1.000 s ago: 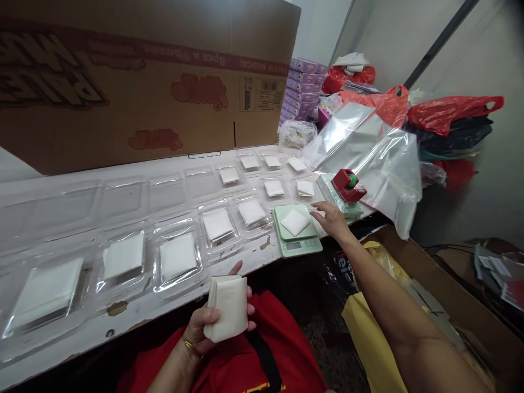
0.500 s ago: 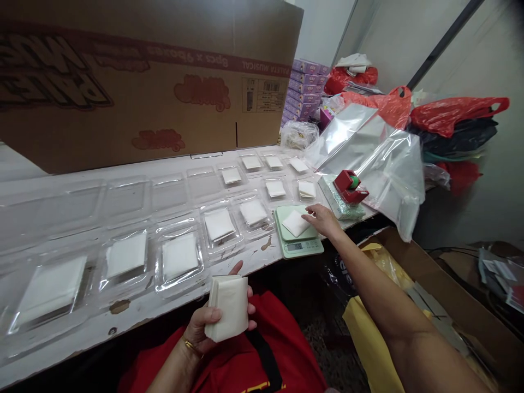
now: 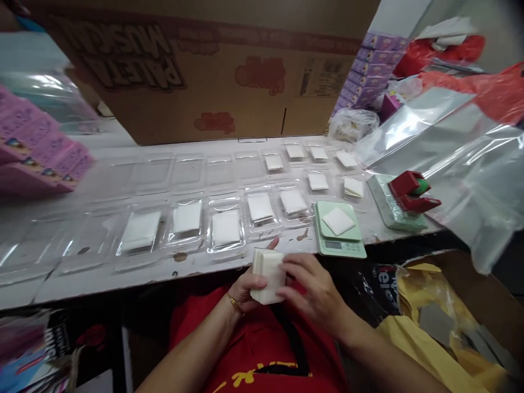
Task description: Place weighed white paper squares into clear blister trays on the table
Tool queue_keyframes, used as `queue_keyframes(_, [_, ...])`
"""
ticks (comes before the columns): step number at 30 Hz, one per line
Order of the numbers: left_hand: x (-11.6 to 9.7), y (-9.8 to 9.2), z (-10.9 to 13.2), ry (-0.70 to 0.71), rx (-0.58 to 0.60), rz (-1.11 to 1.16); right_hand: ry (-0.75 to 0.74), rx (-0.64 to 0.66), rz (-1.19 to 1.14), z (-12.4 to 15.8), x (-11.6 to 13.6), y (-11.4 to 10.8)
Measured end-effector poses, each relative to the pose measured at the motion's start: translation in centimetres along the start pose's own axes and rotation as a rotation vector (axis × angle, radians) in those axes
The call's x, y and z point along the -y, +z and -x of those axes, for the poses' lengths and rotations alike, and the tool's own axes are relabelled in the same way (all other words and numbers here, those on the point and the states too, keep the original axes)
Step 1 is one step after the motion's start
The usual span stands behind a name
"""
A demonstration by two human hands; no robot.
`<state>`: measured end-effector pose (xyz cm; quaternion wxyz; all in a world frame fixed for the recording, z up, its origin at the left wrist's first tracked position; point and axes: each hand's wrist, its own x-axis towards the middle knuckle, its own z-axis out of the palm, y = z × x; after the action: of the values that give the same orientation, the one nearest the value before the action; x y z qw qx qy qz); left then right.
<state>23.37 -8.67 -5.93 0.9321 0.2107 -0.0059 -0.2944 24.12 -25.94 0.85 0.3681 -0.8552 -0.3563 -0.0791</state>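
My left hand (image 3: pixel 245 288) is closed round a stack of thin white square sheets (image 3: pixel 268 275), held low in front of the table edge. My right hand (image 3: pixel 313 286) is at the stack's right side, fingertips and thumb on its edge. A small pile of white sheets (image 3: pixel 338 220) lies turned cornerwise on a pale green digital scale (image 3: pixel 341 248); the scale's reading is too blurred to make out. Left of the scale, clear plastic trays (image 3: pixel 226 250) in a row hold similar white piles, such as this one (image 3: pixel 226 227).
Clear trays without sheets (image 3: pixel 188 170) stand at the back left. A large cardboard box (image 3: pixel 262 114) walls off the rear. A red tape dispenser (image 3: pixel 413 192) rests right of the scale, beside clear plastic bags (image 3: pixel 446 136). Pink boxes (image 3: pixel 41 142) are stacked at left.
My right hand has left the pile on the scale and come back to the stack in my left hand. The view has swung left, bringing the pink boxes into sight.
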Motion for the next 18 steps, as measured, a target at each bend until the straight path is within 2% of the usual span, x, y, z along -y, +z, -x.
queue_keyframes(2, [-0.1,0.3,0.3,-0.020,0.023,-0.028,0.003,0.004,0.001,-0.5,-0.3,-0.4])
queue_keyframes(7, [-0.2,0.6,0.7,0.050,-0.023,0.008,-0.111,0.138,0.069,-0.7,0.2,-0.6])
queue_keyframes(13, [-0.3,0.5,0.7,0.080,-0.036,0.073,-0.162,0.149,0.121,-0.1,0.4,1.3])
queue_keyframes(18, [-0.2,0.2,0.6,0.066,-0.061,0.142,-0.136,0.138,0.089,-0.1,-0.2,1.8])
